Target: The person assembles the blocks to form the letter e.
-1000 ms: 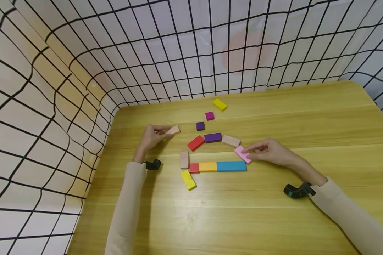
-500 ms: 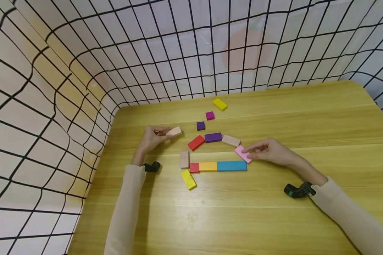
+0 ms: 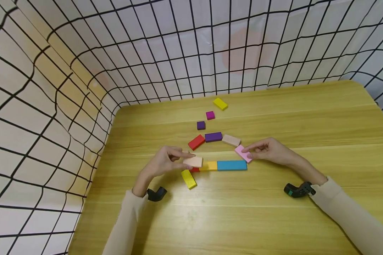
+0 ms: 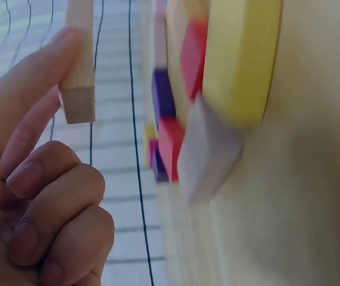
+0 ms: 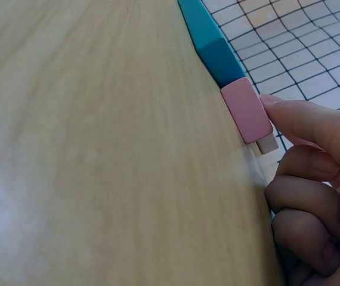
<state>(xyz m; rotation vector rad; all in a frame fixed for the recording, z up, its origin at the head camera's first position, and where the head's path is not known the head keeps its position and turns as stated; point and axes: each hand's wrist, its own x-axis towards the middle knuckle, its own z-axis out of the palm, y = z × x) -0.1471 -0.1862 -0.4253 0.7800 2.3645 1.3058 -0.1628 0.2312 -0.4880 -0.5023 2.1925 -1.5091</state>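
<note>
My left hand (image 3: 161,163) pinches a pale wooden block (image 3: 194,162) between thumb and fingers. In the left wrist view this wooden block (image 4: 79,71) is up off the table, apart from the beige block (image 4: 209,155) lying there. From the head view it covers part of the small red block (image 3: 194,169) and the orange block (image 3: 210,165). My right hand (image 3: 268,153) holds the pink block (image 3: 243,153) by its right side, thumb and index finger on it. The pink block (image 5: 247,110) lies by the end of the blue block (image 5: 212,44).
An arc of a red block (image 3: 196,142), a long purple block (image 3: 213,137) and a beige block (image 3: 231,140) lies behind the row. Farther back are a purple cube (image 3: 200,125), a magenta block (image 3: 210,115) and a yellow block (image 3: 220,103). Another yellow block (image 3: 189,179) lies in front.
My left hand has carried the pale wooden block rightward and nearer, from the table's left side to over the row's left end. My right hand stays on the pink block.
</note>
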